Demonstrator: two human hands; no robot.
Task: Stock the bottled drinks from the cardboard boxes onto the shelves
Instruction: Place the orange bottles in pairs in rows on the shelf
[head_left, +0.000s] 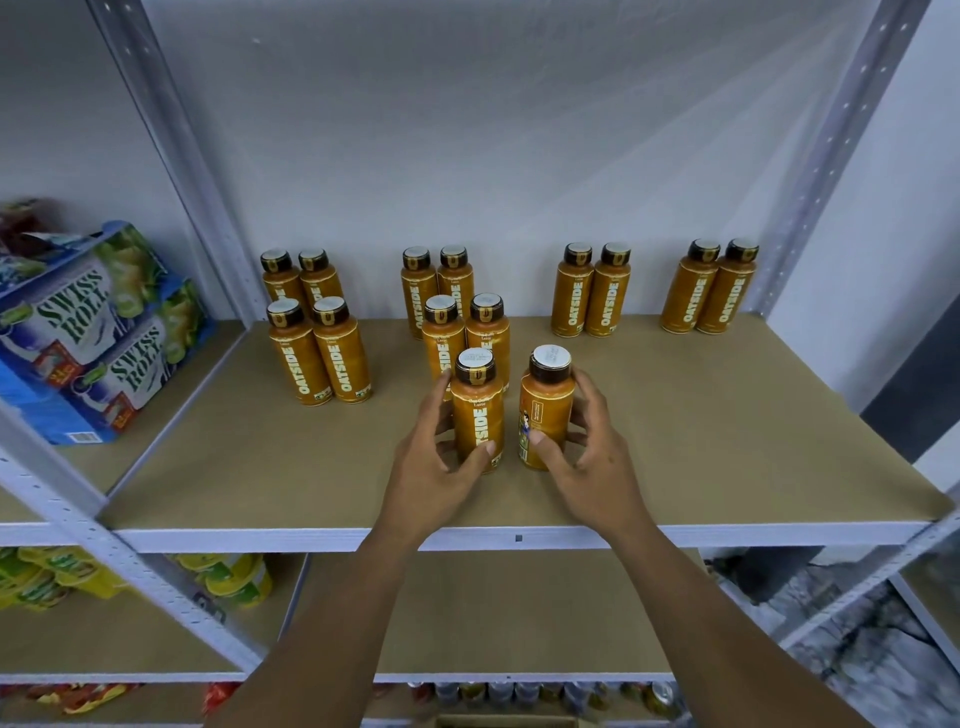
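Both hands are at the middle of the tan fibreboard shelf (727, 441), about halfway between its back edge and its white front edge (311, 538). Each grips 1 orange plastic Oatside bottle with a dark brown cap.

The left hand (436, 457) curls round the left-hand bottle (478, 415), with the thumb across the lower label and the fingers wrapped behind its left side. The right hand (587, 447) holds the right-hand bottle (543, 410) the same way, thumb low on the front and fingers round its right side. Both bottles are upright, long axes vertical. I cannot tell whether their bases rest on the board or sit just above it.

The 2 held bottles lie straight ahead of the hands, just in front of the middle block of 4 bottles (441, 332). The left-hand one almost touches that block's front pair. A clear gap separates the 2 held bottles, and the right-hand one sits slightly right of the column behind it.

The left-hand bottle shows its printed name to the front, while the right-hand one shows a side panel. So the likely next step falls to the right hand: turn its bottle and close the gap, making a third row.

Another block of 4 (317, 353) stands toward the back-left corner. 2 pairs (589, 296) (709, 293) stand along the back edge to the right.
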